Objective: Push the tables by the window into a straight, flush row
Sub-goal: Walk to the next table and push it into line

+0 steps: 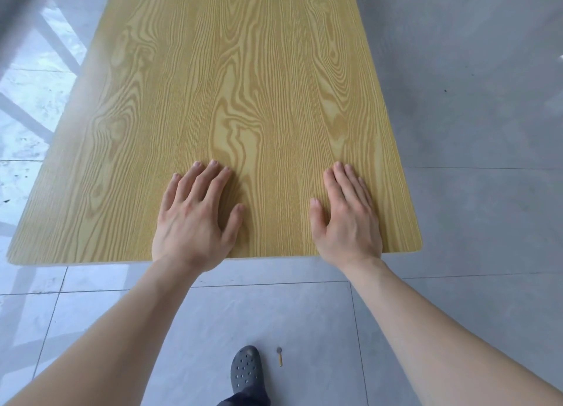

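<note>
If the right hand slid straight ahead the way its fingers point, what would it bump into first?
Nothing that shows. The right hand lies flat on the table, fingers pointing up the top. Only bare wood lies ahead, right up to the picture's top edge; what lies beyond is out of view.

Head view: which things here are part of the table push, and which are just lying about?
Job:
table, wood-grain top
left hand, flat on the top near the front edge
right hand, flat on the top near the front edge

Lying about:
small yellow stub on the floor tiles by the shoe
</note>
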Tool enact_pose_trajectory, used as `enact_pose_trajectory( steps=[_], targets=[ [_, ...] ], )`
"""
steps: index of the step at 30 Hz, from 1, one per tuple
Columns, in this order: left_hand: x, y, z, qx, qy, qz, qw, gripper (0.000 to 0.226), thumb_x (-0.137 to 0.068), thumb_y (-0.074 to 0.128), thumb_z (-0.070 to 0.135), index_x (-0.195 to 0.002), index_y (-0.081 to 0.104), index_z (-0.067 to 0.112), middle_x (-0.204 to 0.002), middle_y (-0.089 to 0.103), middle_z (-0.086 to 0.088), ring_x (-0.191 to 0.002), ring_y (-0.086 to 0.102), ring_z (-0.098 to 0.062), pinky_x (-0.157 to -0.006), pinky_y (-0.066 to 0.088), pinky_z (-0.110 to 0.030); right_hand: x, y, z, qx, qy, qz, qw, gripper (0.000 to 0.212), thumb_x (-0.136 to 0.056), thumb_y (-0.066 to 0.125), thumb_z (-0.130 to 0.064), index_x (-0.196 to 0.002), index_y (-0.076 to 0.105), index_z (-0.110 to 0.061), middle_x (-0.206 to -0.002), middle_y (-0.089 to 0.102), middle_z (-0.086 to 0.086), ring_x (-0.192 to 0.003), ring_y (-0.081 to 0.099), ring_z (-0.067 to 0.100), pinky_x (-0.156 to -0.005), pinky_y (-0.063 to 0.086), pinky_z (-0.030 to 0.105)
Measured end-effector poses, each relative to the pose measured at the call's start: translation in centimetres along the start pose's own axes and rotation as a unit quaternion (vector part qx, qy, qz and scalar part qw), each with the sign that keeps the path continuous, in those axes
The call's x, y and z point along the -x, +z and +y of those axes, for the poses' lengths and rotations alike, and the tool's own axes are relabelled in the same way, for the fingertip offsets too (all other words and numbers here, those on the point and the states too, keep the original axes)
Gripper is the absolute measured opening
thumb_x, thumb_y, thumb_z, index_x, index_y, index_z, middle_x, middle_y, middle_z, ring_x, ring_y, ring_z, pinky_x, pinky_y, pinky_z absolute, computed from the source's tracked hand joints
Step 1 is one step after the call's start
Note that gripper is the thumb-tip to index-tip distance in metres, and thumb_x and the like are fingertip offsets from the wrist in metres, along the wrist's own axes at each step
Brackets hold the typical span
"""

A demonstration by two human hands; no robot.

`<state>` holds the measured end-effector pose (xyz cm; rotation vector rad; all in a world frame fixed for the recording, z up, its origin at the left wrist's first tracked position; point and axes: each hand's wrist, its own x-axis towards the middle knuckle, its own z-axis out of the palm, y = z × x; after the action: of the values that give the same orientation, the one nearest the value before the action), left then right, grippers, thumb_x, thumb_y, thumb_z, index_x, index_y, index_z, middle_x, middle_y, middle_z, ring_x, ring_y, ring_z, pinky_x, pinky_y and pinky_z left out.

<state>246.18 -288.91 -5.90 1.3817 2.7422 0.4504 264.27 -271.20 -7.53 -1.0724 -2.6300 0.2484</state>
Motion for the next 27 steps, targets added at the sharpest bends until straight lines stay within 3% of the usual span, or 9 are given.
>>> enact_pose_trajectory(
  steps=[17,23,27],
  targets=[
    [-1.2,-0.3,-0.3,0.010,-0.002,-0.016,1.000,0.064,-0.101,0.036,0.055,-0.155,0.035,0.023,-0.164,0.033,0.002,-0.156,0.016,-0.021,-0.127,0.009,-0.045,-1.1,-0.5,-0.5,0.006,0.005,-0.038,0.999,0.064,-0.104,0.029,-0.043,-0.156,0.035,-0.007,-0.167,0.027,0.011,-0.157,0.015,0.022,-0.128,0.013,0.043],
    [-2.6,-3.2,1.2,-0.001,-0.040,-0.137,0.990,0.063,-0.101,0.042,0.046,-0.158,0.028,0.023,-0.168,0.022,0.003,-0.157,0.010,-0.021,-0.126,0.015,-0.045,-2.8,-4.9,-0.9,0.008,0.025,-0.212,0.977,0.064,-0.106,0.033,-0.043,-0.160,0.024,-0.010,-0.171,0.010,0.005,-0.158,0.005,0.019,-0.128,0.013,0.041],
    [-4.5,-6.4,3.4,-0.028,-0.037,-0.211,0.976,0.057,-0.101,0.039,0.054,-0.152,0.039,0.026,-0.163,0.033,0.006,-0.151,0.028,-0.020,-0.122,0.024,-0.038,-3.6,-9.5,-1.1,0.004,0.045,-0.325,0.945,0.063,-0.107,0.035,-0.045,-0.159,0.024,-0.012,-0.171,0.011,0.003,-0.158,0.007,0.018,-0.126,0.015,0.038]
  ],
)
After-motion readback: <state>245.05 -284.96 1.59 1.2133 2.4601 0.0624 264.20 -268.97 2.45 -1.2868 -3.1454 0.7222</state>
